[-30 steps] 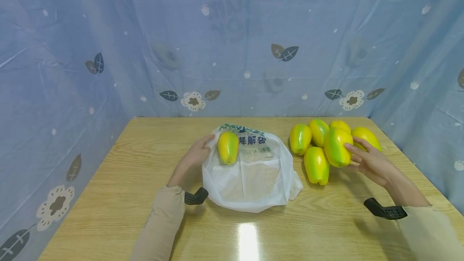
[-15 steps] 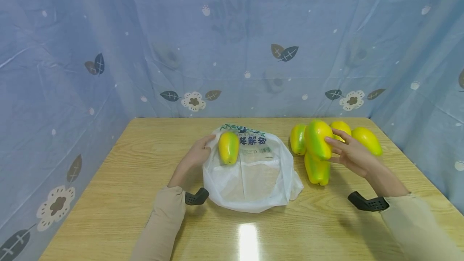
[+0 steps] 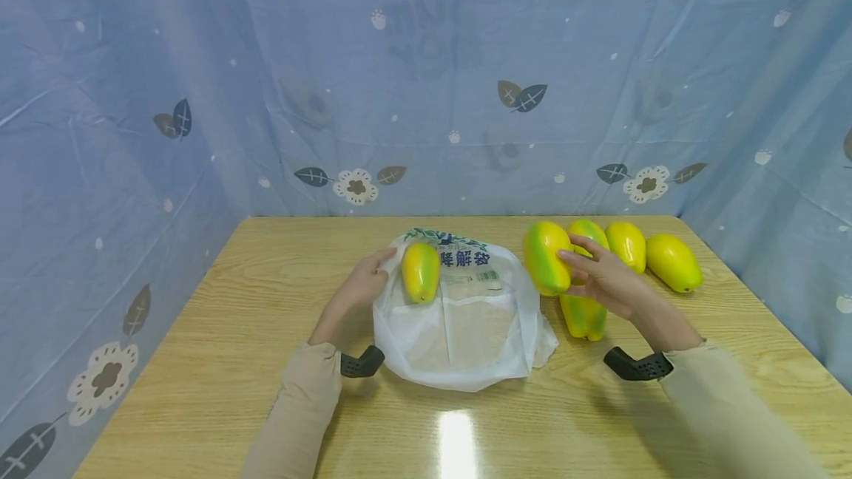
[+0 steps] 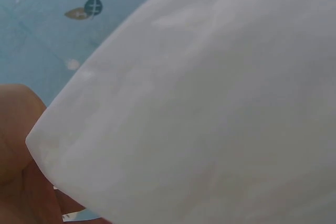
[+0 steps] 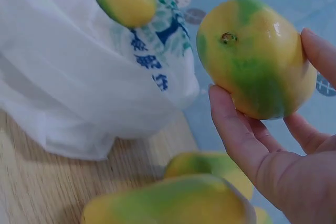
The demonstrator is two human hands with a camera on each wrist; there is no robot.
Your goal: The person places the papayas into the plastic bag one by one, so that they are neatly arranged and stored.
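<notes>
A white plastic bag [image 3: 459, 361] with blue and green print stands with its mouth open in the middle of the table. At its left rim my left hand [image 3: 362, 283] pinches the plastic; in the left wrist view the bag's pale side hides most of the fingers. One yellow-green papaya [image 3: 420, 273] is in the bag's mouth, near the left side. My right hand [image 3: 602, 279] holds another papaya [image 5: 252, 59] raised beside the bag's right rim, thumb on one side and fingers on the other.
On the table to the right lie several more papayas, among them one in front [image 3: 586, 318], one farther back [image 3: 626, 246] and one at the far right [image 3: 674, 263]. A blue patterned curtain [image 3: 452, 80] encloses the table's back and sides.
My right hand has carried its papaya leftward from the group on the right to beside the bag. The left hand and the bag have stayed almost still.
</notes>
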